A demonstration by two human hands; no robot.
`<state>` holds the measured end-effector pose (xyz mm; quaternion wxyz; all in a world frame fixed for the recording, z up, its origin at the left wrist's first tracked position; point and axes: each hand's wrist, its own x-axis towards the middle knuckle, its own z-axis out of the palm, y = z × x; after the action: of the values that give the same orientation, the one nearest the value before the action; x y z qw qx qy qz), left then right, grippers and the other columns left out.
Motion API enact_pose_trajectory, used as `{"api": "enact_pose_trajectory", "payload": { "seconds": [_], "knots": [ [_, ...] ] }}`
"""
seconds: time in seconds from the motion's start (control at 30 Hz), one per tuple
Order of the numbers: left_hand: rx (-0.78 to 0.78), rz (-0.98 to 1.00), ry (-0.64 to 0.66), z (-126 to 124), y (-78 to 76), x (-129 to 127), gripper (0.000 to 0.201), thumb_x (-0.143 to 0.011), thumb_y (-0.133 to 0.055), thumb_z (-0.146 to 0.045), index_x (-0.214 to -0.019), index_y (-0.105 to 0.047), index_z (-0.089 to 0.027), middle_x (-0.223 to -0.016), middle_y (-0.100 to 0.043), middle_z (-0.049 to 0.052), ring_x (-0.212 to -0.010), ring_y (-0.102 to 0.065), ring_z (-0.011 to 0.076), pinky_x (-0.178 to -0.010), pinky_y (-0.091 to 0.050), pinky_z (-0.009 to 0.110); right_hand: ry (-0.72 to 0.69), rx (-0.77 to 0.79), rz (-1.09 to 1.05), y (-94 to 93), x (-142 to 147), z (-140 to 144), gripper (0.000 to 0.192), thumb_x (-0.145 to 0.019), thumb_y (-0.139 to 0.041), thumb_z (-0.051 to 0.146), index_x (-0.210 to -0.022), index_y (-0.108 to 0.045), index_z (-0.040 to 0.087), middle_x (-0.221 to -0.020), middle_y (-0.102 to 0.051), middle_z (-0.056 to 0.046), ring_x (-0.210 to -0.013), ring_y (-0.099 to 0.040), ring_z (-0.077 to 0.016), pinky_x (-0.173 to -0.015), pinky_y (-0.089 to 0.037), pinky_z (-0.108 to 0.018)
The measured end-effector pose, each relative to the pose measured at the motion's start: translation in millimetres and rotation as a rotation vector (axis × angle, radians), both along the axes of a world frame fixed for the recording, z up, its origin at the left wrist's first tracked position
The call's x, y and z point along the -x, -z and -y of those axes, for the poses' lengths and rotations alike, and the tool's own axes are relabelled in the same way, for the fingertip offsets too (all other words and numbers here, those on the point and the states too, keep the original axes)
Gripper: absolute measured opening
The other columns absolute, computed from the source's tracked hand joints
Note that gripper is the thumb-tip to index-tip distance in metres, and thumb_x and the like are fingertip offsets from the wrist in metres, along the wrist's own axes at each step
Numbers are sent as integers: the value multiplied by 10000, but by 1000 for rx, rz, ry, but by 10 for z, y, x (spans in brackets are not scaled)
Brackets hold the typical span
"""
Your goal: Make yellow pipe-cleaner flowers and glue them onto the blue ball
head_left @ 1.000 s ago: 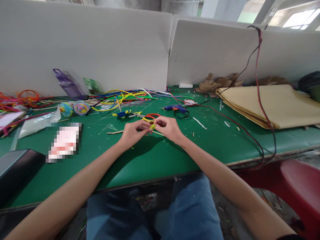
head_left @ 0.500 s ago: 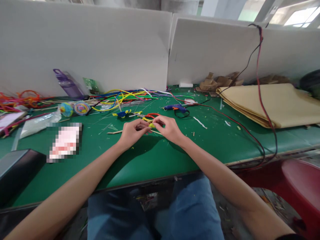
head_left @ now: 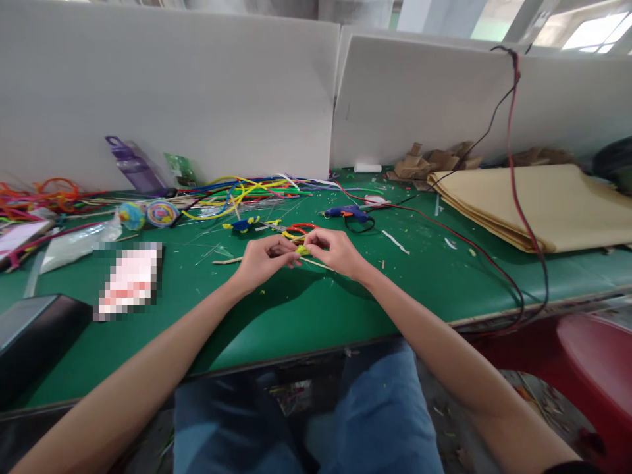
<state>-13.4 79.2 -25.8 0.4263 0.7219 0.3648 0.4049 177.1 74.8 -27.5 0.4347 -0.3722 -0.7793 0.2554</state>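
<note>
A small yellow-green piece, too small to make out its kind, is pinched between the fingertips of both my hands above the green table. My left hand holds it from the left with curled fingers. From the other side, the thumb and fingers of my right hand close on it. A thin pale stick shows below my right hand; whether a hand holds it I cannot tell. Just behind the hands lie scissors with red and yellow handles, partly hidden. A blue and yellow craft piece sits behind my left hand.
A blue glue gun lies behind my right hand, its cord running right. Colourful craft stems and a purple bottle are at the back left. Folded brown paper is at right, a black box at front left.
Both hands have shifted very slightly right with the yellow-green piece. More of the thin pale stick shows below my right hand.
</note>
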Motion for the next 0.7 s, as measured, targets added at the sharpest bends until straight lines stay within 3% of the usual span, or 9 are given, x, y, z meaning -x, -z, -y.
{"api": "enact_pose_trajectory", "payload": {
  "seconds": [0.2, 0.43, 0.7],
  "knots": [
    [2, 16, -22, -15, 4, -17, 221, -703, -707, -307, -799, -622, -126, -655, -701, 54, -600, -676, 174, -600, -567, 284, 67, 8, -39, 13, 36, 9, 112, -806, -494, 233, -767, -564, 155, -680, -562, -2, -584, -467, -98, -587, -375, -235],
    [-8, 9, -60, -34, 49, -38, 237, -697, -703, -343, -795, -626, -141, -664, -703, 45, -619, -683, 187, -618, -576, 302, 119, 138, -179, 93, 101, -1, 99, -809, -475, 242, -790, -526, 160, -646, -561, 7, -566, -512, -97, -574, -402, -233],
    [6, 20, -65, -34, 45, -32, 209, -700, -702, -297, -807, -627, -134, -665, -704, 46, -614, -681, 182, -630, -570, 298, 112, 85, -66, 59, 68, -5, 114, -812, -474, 240, -783, -546, 156, -663, -569, -4, -598, -497, -104, -605, -389, -239]
  ]
}}
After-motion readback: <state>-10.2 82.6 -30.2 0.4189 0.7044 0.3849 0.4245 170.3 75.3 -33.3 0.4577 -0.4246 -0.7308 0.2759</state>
